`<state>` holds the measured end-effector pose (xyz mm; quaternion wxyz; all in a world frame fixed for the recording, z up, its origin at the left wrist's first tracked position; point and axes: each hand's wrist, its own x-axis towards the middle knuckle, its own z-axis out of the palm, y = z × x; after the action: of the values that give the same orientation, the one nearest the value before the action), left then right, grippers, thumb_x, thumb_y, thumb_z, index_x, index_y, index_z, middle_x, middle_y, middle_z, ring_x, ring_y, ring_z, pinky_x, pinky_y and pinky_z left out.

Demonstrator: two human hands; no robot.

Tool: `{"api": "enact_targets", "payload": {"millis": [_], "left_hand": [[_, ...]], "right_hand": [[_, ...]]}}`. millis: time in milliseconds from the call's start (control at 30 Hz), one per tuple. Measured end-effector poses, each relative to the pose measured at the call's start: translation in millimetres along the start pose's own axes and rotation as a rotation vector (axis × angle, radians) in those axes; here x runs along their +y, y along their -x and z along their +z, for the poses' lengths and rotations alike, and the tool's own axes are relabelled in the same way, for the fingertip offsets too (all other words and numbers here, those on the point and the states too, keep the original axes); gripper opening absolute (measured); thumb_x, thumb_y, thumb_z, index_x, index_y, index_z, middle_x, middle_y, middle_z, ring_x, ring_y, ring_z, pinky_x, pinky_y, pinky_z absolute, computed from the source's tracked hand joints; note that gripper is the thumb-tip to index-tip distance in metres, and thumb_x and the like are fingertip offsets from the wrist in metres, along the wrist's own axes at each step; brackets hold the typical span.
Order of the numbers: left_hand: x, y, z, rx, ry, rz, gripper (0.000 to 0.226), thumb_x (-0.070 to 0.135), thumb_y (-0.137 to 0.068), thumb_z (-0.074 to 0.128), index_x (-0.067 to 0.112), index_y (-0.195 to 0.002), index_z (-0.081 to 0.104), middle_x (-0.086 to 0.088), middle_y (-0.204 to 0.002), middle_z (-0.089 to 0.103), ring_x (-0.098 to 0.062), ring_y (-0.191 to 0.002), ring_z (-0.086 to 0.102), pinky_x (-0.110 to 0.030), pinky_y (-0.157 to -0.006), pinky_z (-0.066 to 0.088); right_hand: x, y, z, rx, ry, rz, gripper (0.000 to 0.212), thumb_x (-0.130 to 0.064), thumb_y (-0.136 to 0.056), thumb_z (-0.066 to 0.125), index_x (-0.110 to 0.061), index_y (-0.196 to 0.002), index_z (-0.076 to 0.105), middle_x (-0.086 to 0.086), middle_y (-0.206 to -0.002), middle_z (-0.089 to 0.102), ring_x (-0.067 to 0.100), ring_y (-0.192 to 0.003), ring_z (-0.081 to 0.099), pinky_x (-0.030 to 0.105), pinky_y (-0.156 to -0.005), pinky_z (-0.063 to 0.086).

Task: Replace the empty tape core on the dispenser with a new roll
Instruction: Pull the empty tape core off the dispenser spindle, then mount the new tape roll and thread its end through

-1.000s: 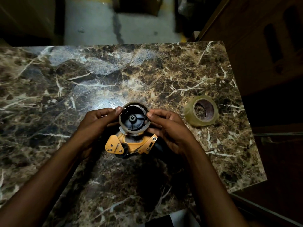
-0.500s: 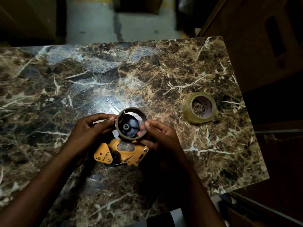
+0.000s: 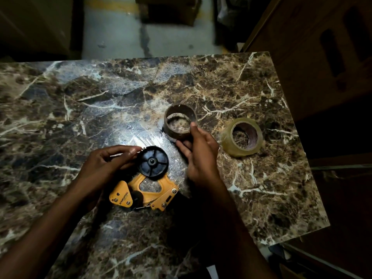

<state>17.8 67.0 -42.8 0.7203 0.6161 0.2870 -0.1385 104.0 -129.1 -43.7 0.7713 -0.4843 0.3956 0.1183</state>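
A yellow tape dispenser [image 3: 150,193] lies flat on the marble table [image 3: 80,109], and its black spoked hub [image 3: 153,164] is bare. My left hand [image 3: 104,168] grips the left side of the hub with thumb and fingers. The empty brown cardboard core [image 3: 179,122] is off the hub, up and to the right of it, pinched at its near rim by my right hand [image 3: 198,156]. Whether the core rests on the table or hangs just above it is unclear. A new roll of clear tape [image 3: 242,137] lies on the table to the right of my right hand.
The table's right edge [image 3: 298,137] runs close behind the new roll, with dark wooden furniture [image 3: 322,47] beyond it. A pale concrete floor [image 3: 145,31] and a dark box [image 3: 167,11] show past the far edge.
The empty core has come off the hub. My right hand has carried it up and to the right, towards the new roll. My left hand stays on the hub.
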Motion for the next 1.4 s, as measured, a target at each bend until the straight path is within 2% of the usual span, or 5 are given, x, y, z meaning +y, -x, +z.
{"api": "enact_targets", "payload": {"millis": [500,667,867,1167,1400], "left_hand": [[4.1,4.0,-0.6,-0.024,0.002,0.057,0.101,0.080,-0.032,0.096,0.015,-0.109,0.085,-0.011,-0.109,0.085,-0.020,-0.102,0.083,-0.019,-0.077,0.063],[4.9,4.9,0.7,-0.027,-0.005,0.046,0.092,0.068,-0.044,0.098,0.010,-0.113,0.083,-0.016,-0.113,0.084,-0.019,-0.102,0.083,-0.019,-0.079,0.064],[6.4,6.1,1.5,-0.029,0.003,0.033,0.105,0.079,-0.030,0.097,0.014,-0.112,0.083,-0.010,-0.111,0.085,-0.020,-0.104,0.083,-0.020,-0.079,0.064],[5.0,5.5,1.7,-0.023,-0.013,0.047,0.098,0.080,-0.029,0.096,0.021,-0.106,0.087,-0.007,-0.111,0.086,-0.019,-0.104,0.083,-0.019,-0.078,0.064],[-2.3,3.8,6.6,0.033,0.020,0.074,0.087,0.081,-0.027,0.096,0.029,-0.097,0.089,-0.001,-0.107,0.086,-0.014,-0.098,0.083,-0.017,-0.078,0.063]], "right_hand": [[28.9,1.4,5.1,0.004,-0.066,-0.047,0.041,-0.005,-0.100,0.066,-0.016,-0.129,0.040,0.020,-0.094,0.068,0.026,-0.079,0.070,0.032,-0.070,0.066],[28.1,-7.2,12.2,-0.006,-0.148,-0.052,0.045,0.001,-0.100,0.063,-0.018,-0.132,0.038,0.025,-0.120,0.067,0.039,-0.116,0.070,0.034,-0.077,0.066],[19.2,-19.4,11.3,-0.021,-0.149,-0.098,0.042,0.000,-0.100,0.063,-0.016,-0.132,0.042,0.012,-0.114,0.068,0.036,-0.119,0.070,0.034,-0.077,0.065],[14.5,1.1,-65.8,-0.147,0.432,-0.360,0.011,-0.020,-0.095,0.073,-0.030,-0.097,0.070,0.014,-0.092,0.076,0.022,-0.083,0.070,0.037,-0.069,0.058],[-72.5,1.3,-126.4,0.097,0.854,-0.749,0.008,-0.014,-0.097,0.070,-0.022,-0.099,0.069,0.003,-0.091,0.068,0.004,-0.076,0.061,0.017,-0.065,0.046]]}}
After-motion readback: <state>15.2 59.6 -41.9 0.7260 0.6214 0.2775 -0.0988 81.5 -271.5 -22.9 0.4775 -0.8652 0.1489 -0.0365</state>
